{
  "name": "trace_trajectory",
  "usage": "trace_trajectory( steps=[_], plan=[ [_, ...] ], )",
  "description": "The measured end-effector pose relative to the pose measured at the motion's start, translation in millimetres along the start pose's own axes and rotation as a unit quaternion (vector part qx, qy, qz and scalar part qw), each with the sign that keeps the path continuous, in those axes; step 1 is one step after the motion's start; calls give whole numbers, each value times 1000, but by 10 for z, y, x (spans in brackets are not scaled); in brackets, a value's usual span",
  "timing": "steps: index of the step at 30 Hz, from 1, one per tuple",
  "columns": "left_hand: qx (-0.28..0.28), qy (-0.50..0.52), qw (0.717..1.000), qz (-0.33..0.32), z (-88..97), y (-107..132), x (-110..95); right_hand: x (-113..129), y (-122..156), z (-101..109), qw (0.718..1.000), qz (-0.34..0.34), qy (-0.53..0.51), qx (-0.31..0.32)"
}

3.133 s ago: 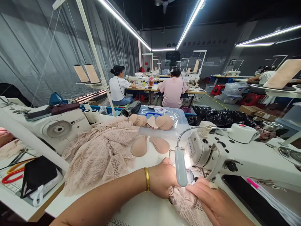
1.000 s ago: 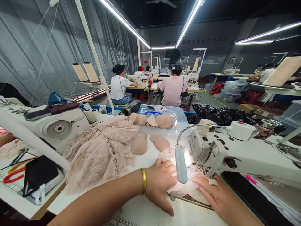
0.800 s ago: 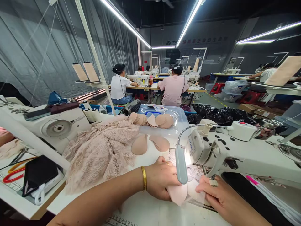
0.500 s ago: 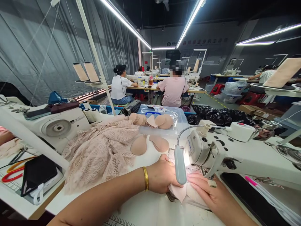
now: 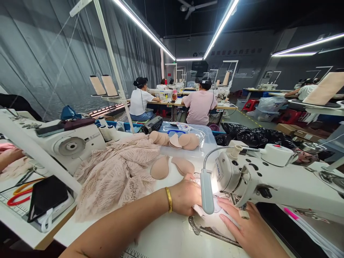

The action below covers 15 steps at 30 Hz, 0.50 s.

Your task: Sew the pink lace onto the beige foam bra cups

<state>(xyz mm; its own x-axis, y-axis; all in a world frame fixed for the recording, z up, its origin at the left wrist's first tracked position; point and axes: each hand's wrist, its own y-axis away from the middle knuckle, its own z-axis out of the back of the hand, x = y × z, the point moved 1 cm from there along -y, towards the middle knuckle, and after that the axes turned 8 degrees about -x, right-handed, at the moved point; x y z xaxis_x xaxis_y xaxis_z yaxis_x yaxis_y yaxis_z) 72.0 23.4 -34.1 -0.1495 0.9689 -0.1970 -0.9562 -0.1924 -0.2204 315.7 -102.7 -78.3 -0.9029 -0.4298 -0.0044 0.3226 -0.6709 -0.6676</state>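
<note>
Under the lit head of the white sewing machine (image 5: 228, 173) lies a pale pink fabric piece (image 5: 219, 222). My left hand (image 5: 186, 196), with a gold bracelet at the wrist, is curled over the fabric's left side and grips it; its fingertips are partly hidden behind the grey lamp (image 5: 207, 191). On the right, my right hand (image 5: 239, 218) lies with fingers stretched out, pressing the fabric beside the needle area. The needle itself is hidden. Two beige bra cups (image 5: 159, 167) rest just beyond my left hand.
Beige lace fabric (image 5: 118, 172) is heaped to the left. Stacked beige cups (image 5: 188, 141) sit on a clear plastic lid (image 5: 206, 134). A black phone (image 5: 290, 229) lies right of my right hand. Another sewing machine (image 5: 70, 141) stands left. People sit at machines ahead.
The fabric corner below my left hand has shifted and now hangs less far down, uncovering the machine's metal plate edge. My right fingers have moved slightly apart. The view has tilted up a little.
</note>
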Motion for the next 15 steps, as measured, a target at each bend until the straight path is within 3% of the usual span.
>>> trace_trajectory(
  steps=[11, 15],
  plan=[
    [10, -25, 1000, 7, -12, 0, 1, -68, 19, 90, 999, 10, 21, 44],
    [6, -35, 999, 4, -23, -7, 8, -66, 38, 125, 997, -71, -16, 19]
  ],
)
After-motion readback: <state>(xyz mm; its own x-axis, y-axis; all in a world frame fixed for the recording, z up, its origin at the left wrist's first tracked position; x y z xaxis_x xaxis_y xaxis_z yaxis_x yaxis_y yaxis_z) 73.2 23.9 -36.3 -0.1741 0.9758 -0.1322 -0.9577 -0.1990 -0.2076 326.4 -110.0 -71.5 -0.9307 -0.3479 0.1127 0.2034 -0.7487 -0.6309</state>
